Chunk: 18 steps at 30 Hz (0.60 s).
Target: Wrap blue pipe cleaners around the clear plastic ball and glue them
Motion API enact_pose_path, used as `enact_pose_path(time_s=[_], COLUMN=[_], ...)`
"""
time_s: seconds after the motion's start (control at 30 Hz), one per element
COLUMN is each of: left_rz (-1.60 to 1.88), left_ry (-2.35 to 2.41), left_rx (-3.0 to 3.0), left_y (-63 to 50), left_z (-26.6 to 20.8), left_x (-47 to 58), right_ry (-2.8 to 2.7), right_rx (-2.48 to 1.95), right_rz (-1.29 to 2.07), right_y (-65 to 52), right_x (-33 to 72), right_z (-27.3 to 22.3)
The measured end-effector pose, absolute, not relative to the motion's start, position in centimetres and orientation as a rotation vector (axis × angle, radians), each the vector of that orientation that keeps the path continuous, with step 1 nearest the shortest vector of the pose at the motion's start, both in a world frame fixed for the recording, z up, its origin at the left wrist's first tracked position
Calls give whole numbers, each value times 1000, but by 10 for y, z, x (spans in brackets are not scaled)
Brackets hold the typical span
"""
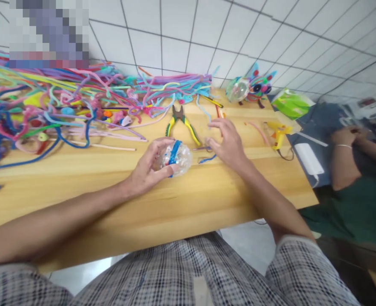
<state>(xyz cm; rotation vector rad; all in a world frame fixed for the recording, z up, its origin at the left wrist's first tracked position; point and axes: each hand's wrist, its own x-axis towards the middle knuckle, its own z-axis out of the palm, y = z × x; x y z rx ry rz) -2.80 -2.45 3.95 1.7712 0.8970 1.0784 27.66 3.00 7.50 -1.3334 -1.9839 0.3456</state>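
My left hand (152, 168) grips a clear plastic ball (183, 159) from its left side, just above the wooden table. A blue pipe cleaner band (175, 152) runs round the ball's middle. To the right, my right hand (226, 142) is raised with thumb and index finger apart, and nothing shows between them. A short blue pipe cleaner piece (207, 159) lies on the table between the ball and that hand. Behind the ball rest pliers (179, 121) with yellow and green handles, their jaws pointing away from me.
Tangled pipe cleaners (41, 114) cover the table's left, with a bundle (175, 87) at the back. A colourful animal figure (254, 87) stands back right near a green packet (291, 103). A yellow glue gun (279, 134) and white power strip (309, 158) are right. Another person's arm (344, 165) is beyond.
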Motion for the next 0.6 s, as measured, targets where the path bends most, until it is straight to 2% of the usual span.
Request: enact_pose_path(time_s=[0.2,0.47,0.6], left_rz=[1162,1163,1209], left_ry=[904,921,906], left_rx=[1813,1961,2056], left_y=[-23,-25,-25], left_z=[38,40,37], left_x=[-26,-24,-23], right_ry=[-1837,-1570,-1469], right_rx=[-1100,-1109,-1098], right_rz=[1027,1409,1486], right_y=[-18,-23,-26], right_x=[217,200,193], right_z=[77,68,65])
